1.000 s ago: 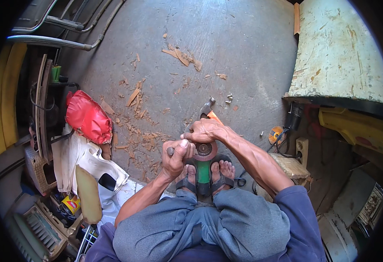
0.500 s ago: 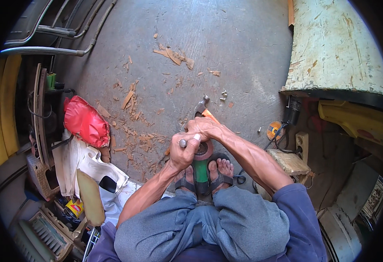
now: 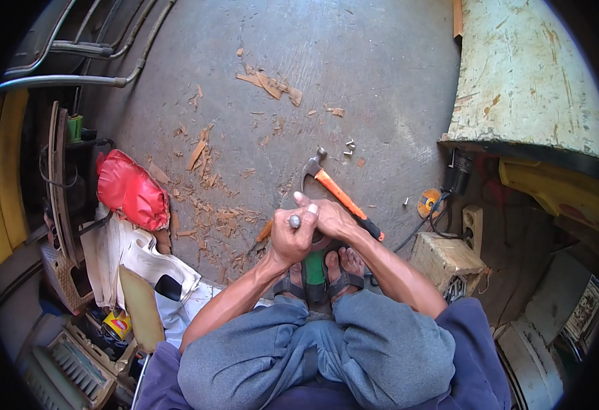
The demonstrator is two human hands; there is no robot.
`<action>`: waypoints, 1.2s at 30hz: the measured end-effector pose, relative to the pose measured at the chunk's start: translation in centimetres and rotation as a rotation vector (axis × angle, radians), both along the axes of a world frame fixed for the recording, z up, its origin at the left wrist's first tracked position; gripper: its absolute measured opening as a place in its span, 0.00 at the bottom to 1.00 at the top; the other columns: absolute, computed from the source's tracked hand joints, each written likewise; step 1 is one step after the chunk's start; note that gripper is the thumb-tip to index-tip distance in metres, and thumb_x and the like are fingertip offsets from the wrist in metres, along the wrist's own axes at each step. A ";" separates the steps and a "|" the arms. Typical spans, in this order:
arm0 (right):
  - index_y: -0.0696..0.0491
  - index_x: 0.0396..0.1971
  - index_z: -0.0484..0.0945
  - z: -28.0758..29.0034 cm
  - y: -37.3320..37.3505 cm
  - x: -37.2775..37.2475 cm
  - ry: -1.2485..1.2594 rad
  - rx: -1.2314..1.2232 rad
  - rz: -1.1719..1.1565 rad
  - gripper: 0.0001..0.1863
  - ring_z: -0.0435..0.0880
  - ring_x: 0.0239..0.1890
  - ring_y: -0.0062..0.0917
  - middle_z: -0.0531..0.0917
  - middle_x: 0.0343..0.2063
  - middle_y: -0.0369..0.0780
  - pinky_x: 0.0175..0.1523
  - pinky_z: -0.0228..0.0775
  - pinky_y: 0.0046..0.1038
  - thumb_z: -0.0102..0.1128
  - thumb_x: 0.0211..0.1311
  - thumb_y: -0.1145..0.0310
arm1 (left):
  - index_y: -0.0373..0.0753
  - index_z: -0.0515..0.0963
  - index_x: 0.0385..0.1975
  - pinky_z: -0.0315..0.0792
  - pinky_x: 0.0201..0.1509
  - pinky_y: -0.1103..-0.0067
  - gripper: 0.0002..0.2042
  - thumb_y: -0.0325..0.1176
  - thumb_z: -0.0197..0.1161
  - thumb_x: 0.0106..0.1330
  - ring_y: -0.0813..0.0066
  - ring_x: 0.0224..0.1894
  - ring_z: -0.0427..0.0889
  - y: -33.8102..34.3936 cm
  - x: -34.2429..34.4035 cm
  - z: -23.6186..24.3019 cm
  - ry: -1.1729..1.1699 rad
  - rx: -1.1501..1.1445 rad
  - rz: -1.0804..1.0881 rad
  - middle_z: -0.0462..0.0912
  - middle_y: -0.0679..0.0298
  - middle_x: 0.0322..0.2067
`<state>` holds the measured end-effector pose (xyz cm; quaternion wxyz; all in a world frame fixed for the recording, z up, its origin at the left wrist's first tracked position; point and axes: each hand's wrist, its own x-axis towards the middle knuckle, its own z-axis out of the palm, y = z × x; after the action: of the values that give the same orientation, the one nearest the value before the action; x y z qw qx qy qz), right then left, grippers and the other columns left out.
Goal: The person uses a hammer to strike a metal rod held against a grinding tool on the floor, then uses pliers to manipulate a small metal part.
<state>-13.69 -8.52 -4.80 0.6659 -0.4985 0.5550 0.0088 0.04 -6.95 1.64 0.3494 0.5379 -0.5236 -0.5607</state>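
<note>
My left hand point(image 3: 290, 240) is closed in a fist around a metal rod, whose rounded grey end point(image 3: 294, 221) sticks up beside the thumb. Pressed against it is my right hand point(image 3: 335, 220), fingers curled in and partly hidden; what they hold I cannot make out. Below both hands, between my sandalled feet, stands a green power tool point(image 3: 315, 268) like an angle grinder. The hands cover most of its disc end. Just beyond my right hand a claw hammer point(image 3: 341, 195) with an orange and black handle lies on the floor.
Wood chips point(image 3: 210, 174) litter the concrete floor. Small bolts point(image 3: 349, 147) lie past the hammer, with a yellow disc point(image 3: 428, 203) and cable to the right. A wooden block point(image 3: 443, 256) stands near my right forearm; a red bag point(image 3: 132, 190) and white cloth point(image 3: 145, 249) lie left.
Both hands have shifted slightly, the right one drawing back toward me. More of the hammer's handle now shows, and the grinder's disc is more covered.
</note>
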 end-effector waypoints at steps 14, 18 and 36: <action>0.63 0.37 0.84 2.0 -1.9 1.5 0.267 -0.117 0.069 0.43 0.86 0.39 0.55 0.85 0.31 0.62 0.47 0.76 0.51 0.49 0.65 0.30 | 0.37 0.60 0.11 0.50 0.20 0.75 0.23 0.33 0.50 0.73 0.81 0.14 0.55 0.2 2.6 1.3 0.282 0.126 0.162 0.59 0.69 0.10; 0.62 0.34 0.85 1.9 -3.7 2.7 0.194 -0.277 0.475 0.32 0.88 0.37 0.50 0.86 0.29 0.57 0.42 0.79 0.46 0.59 0.60 0.42 | 0.36 0.60 0.11 0.50 0.20 0.75 0.23 0.33 0.51 0.72 0.81 0.14 0.56 0.4 3.0 1.5 0.267 0.088 0.124 0.60 0.68 0.10; 0.56 0.33 0.89 2.5 -6.0 6.0 0.134 -0.245 0.950 0.23 0.89 0.42 0.41 0.90 0.36 0.47 0.46 0.80 0.38 0.60 0.61 0.49 | 0.34 0.67 0.14 0.57 0.20 0.76 0.18 0.34 0.56 0.65 0.81 0.15 0.64 0.5 5.2 3.8 0.233 0.071 0.045 0.66 0.68 0.11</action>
<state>-7.70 -14.48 -2.32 0.4876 -0.7693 0.3048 0.2783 5.26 -6.47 5.46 0.4014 0.4927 -0.4470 -0.6295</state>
